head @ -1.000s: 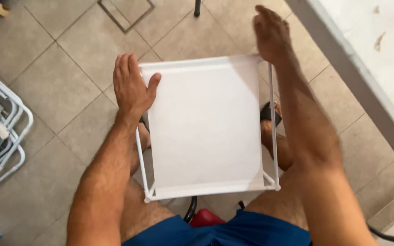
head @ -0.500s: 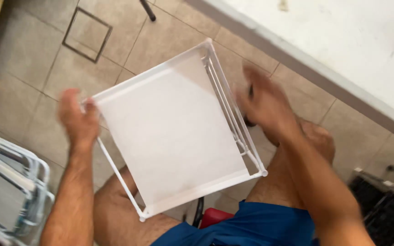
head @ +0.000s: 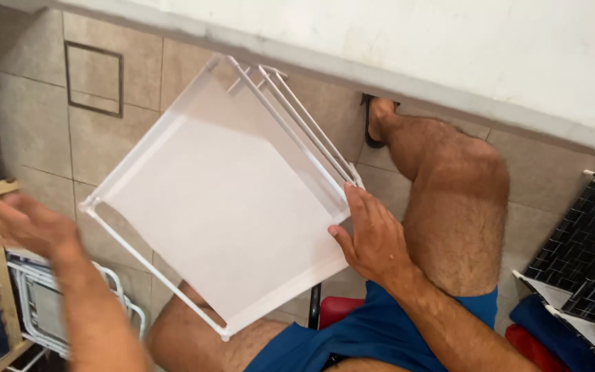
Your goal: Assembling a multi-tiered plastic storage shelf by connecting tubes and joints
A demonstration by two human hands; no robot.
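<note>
A white square shelf frame [head: 222,207] with thin white tube legs rests tilted over my lap, one corner pointing toward the wall. My right hand [head: 373,238] grips its right corner, fingers laid along the edge by the legs. My left hand [head: 25,224] hovers off the left corner, blurred, fingers spread and holding nothing. My bare knees and blue shorts [head: 380,331] show beneath the frame.
A white wall [head: 449,48] runs across the top over a tiled floor with a square drain cover [head: 94,79]. White tube frames [head: 43,303] lie at the lower left. A black mesh panel [head: 587,248] and a red seat [head: 342,310] sit at right and below.
The frame has been turned clockwise and swung toward the wall. My left hand has let go of its left edge and moved away; my right hand slid down to the right corner.
</note>
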